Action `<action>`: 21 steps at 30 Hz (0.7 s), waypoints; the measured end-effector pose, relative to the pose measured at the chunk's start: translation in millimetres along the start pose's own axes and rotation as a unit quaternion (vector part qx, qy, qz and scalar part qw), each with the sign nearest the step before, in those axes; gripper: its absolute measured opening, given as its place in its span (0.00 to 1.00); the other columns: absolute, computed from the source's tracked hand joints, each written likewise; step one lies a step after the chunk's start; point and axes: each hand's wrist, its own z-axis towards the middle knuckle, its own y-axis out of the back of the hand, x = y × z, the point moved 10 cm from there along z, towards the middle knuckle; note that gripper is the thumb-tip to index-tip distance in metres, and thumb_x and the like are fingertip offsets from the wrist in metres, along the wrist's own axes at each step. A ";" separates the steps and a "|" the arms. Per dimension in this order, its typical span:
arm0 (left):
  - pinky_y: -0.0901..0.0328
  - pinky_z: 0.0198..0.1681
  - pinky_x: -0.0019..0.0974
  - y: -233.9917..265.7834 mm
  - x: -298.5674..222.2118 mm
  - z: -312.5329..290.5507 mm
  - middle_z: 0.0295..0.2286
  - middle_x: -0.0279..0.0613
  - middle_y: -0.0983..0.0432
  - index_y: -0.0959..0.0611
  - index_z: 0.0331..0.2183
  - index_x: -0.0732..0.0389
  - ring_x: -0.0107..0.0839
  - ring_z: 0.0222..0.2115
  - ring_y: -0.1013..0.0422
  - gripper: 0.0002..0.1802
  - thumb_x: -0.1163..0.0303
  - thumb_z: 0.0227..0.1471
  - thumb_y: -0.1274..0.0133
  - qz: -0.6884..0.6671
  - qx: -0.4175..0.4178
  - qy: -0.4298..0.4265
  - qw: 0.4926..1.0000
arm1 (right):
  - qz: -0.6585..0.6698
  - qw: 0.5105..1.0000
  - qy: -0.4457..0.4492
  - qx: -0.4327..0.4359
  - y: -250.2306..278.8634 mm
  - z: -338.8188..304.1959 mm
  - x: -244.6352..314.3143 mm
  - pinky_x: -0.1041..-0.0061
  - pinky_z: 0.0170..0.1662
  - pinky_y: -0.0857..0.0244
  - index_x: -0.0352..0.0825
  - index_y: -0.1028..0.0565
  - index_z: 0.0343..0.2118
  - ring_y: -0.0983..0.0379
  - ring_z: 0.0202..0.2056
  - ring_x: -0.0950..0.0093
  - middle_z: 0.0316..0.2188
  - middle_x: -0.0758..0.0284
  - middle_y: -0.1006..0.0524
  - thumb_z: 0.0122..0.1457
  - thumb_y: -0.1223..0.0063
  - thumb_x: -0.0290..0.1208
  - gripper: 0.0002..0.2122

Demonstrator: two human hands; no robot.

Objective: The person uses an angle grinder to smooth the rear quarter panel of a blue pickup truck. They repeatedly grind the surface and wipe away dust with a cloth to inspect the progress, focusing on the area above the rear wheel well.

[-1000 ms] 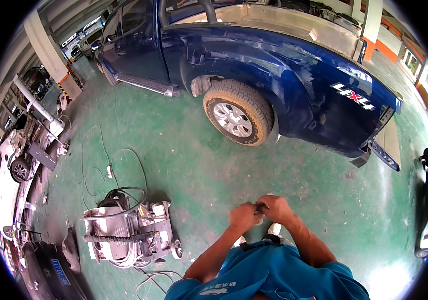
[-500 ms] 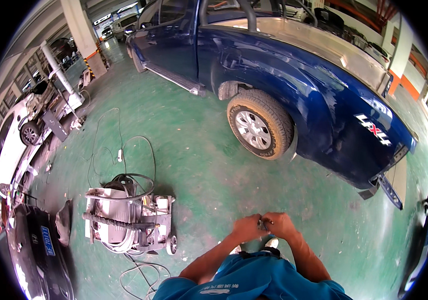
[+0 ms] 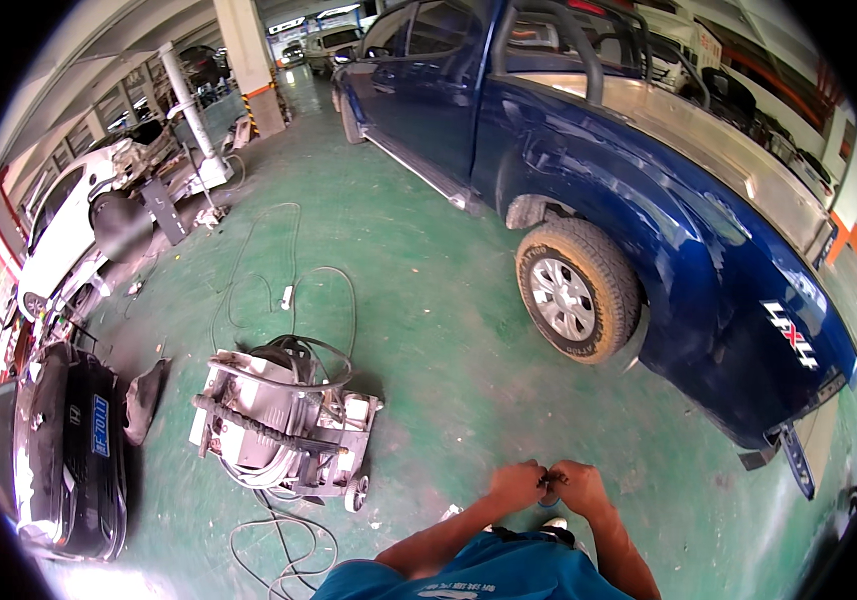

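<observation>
My left hand (image 3: 519, 486) and my right hand (image 3: 580, 487) meet in front of my waist, fingers closed in toward each other. Between the fingertips is a small dark thing (image 3: 550, 482), too small to name. How each hand shares the grip on it cannot be made out. Beyond my hands stands a dark blue pickup truck (image 3: 689, 290), its rear wheel (image 3: 577, 292) on the floor and its open cargo bed at the right. Neither hand touches the truck.
On the left, a wheeled machine (image 3: 269, 410) stands on the green floor (image 3: 429, 330) with coiled hoses; loose cables (image 3: 289, 540) trail from it. A dark car bumper (image 3: 74, 450) lies farther left. Behind are a white car (image 3: 74, 215) with parts off and a pillar (image 3: 247, 60).
My view has swung left, so the truck and machine sit farther right and lower in the picture. My hands stay together around the small dark thing.
</observation>
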 end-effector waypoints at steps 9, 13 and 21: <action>0.27 0.43 0.56 13.8 49.3 -3.9 0.35 0.52 0.16 0.12 0.35 0.56 0.54 0.40 0.21 0.20 0.50 0.56 0.46 -0.120 -0.019 0.088 0.989 | -0.059 0.986 0.142 -0.059 -4.0 23.9 66.8 0.61 0.36 0.26 0.38 0.18 0.34 0.21 0.33 0.55 0.32 0.61 0.18 0.51 0.39 0.25 0.06; 0.28 0.43 0.56 19.7 74.4 3.2 0.37 0.52 0.16 0.12 0.37 0.56 0.56 0.40 0.21 0.19 0.52 0.56 0.46 -0.148 -0.049 0.138 0.978 | -0.067 0.989 0.131 -0.032 -30.2 30.1 51.0 0.57 0.36 0.25 0.43 0.19 0.39 0.20 0.34 0.54 0.33 0.61 0.17 0.56 0.40 0.29 0.08; 0.26 0.35 0.55 71.5 97.0 26.1 0.36 0.48 0.16 0.12 0.38 0.53 0.57 0.33 0.20 0.12 0.62 0.55 0.45 -0.065 -0.210 0.105 0.970 | -0.209 0.946 -0.022 0.248 -124.3 61.9 -27.0 0.52 0.35 0.25 0.48 0.23 0.52 0.18 0.31 0.54 0.31 0.59 0.16 0.63 0.50 0.38 0.15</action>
